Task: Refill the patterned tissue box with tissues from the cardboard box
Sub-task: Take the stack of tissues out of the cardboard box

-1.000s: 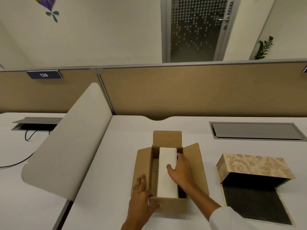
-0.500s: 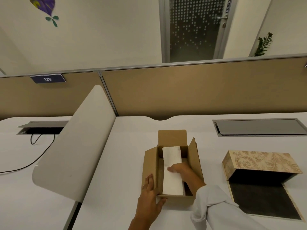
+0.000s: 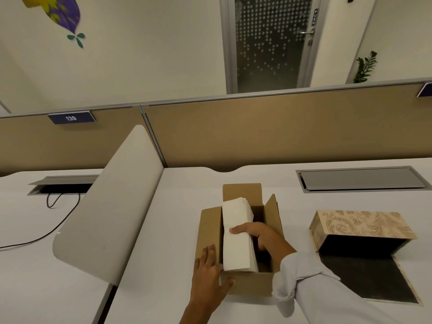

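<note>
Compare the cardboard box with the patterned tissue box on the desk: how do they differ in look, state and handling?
The cardboard box is plain brown; the patterned tissue box bears a pale scroll design. The cardboard box holds a white tissue stack; the patterned one's dark inside shows none. The left hand steadies the cardboard box and the right hand grips the stack; nothing touches the patterned box. Both stand open on the white desk.

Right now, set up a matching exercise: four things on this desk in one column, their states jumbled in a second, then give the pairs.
Things
1. stack of tissues
2. cardboard box
3. patterned tissue box
4. black cable

States
A. opened up, dark inside, no tissues showing
B. trailing across the neighbouring desk
C. gripped by the right hand, partly lifted
D. flaps open, steadied by the left hand

Pairs: 1-C, 2-D, 3-A, 4-B
</note>
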Tool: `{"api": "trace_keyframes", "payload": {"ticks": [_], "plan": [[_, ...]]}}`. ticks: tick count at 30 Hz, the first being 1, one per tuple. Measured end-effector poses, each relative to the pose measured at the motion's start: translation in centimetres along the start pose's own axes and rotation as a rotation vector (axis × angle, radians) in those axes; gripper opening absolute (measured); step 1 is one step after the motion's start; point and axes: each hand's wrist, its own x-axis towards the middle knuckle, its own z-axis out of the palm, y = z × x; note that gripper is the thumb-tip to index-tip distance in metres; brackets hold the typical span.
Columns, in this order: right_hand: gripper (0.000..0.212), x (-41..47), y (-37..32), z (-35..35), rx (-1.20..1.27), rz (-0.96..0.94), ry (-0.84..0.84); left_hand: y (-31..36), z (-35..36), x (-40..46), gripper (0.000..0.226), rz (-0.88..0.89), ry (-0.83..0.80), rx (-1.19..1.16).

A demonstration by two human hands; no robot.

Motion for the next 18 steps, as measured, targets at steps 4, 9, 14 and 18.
{"api": "trace_keyframes", "payload": {"ticks": [4, 9, 14, 18], "plan": [[0.079, -1.7, -1.2, -1.0, 0.022, -0.054, -0.049, -0.1, -1.3, -0.6, 0.085, 0.049, -0.008, -0.143], [0.077, -5.4, -3.7, -3.2, 0.029, -0.103, -0.202, 0.5, -6.5, -1.1, 0.110, 0.006, 0.002, -0.651], [0.090, -9.8, -5.1, -6.2, -0.155, -0.144, -0.431, 2.1, -12.2, 1.4, 0.108, -0.283, -0.276, -1.514], [0.096, -12.9, -5.1, -9.0, -0.363, -0.126, -0.562, 3.9, -14.3, 2.4, 0.109, -0.270, -0.597, -1.738]]}}
